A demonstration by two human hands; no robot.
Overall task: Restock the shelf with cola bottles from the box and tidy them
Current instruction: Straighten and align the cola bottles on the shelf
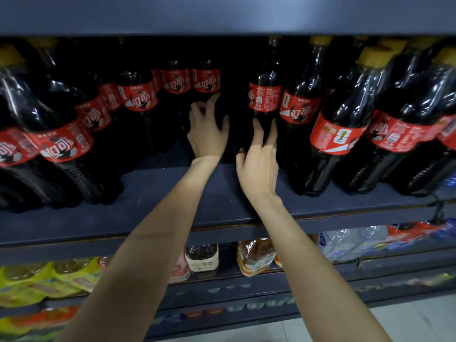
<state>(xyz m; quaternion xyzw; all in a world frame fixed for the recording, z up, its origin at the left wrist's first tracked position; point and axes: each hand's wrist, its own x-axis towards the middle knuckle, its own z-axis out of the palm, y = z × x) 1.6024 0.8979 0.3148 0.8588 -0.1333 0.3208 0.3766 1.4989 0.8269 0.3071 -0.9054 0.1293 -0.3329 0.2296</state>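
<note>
Cola bottles with red labels and yellow caps stand in rows on the dark shelf (172,193). In the middle is a gap, and both my arms reach into it. My left hand (206,130) is deep in the gap with its fingers spread and loosely bent, just below the back-row cola bottle (206,80). It holds nothing that I can see. My right hand (259,161) has straight fingers, and their tips touch the lower body of the cola bottle (265,97) on the right of the gap. The box is out of view.
Front-row cola bottles crowd the left (61,144) and right (338,134) of the shelf. The shelf board above (222,16) hangs low over the caps. Lower shelves hold tea bottles (254,257), yellow packs (49,277) and water bottles (345,243).
</note>
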